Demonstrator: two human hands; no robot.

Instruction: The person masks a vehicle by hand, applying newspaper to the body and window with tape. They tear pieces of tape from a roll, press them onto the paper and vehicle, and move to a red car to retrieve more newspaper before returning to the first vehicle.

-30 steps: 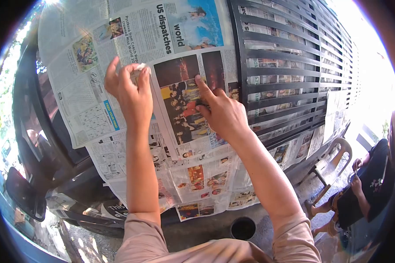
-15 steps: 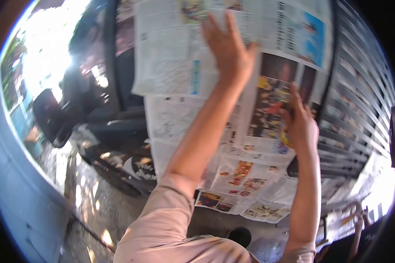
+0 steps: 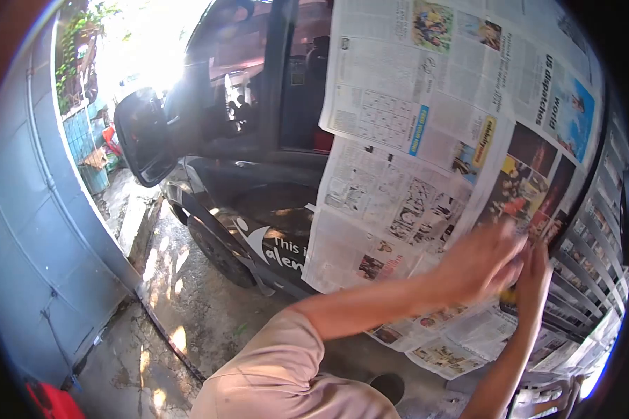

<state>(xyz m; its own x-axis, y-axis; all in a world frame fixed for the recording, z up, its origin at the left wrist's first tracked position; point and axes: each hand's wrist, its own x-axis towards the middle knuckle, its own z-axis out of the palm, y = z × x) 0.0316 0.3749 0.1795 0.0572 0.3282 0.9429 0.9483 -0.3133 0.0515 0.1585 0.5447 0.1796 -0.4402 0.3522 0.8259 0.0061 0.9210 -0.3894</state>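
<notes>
My left hand is blurred, its fingers drawn together close to my right hand, over the newspaper sheets. Between the hands, partly hidden by the fingers, is a rounded yellow item that looks like a roll of tape, held in my right hand. What the left fingertips grip cannot be made out. The printed sheets overlap and hang over the side of a dark vehicle, beside a slatted dark panel.
A side mirror juts out at the left, above a front wheel. A grey-blue metal wall runs along the far left. Wet concrete floor lies below, and a red object is at the bottom left.
My left hand has left the upper newspaper, where it lay spread, and come down beside my right hand. The view has swung left, showing more of the vehicle and wall.
</notes>
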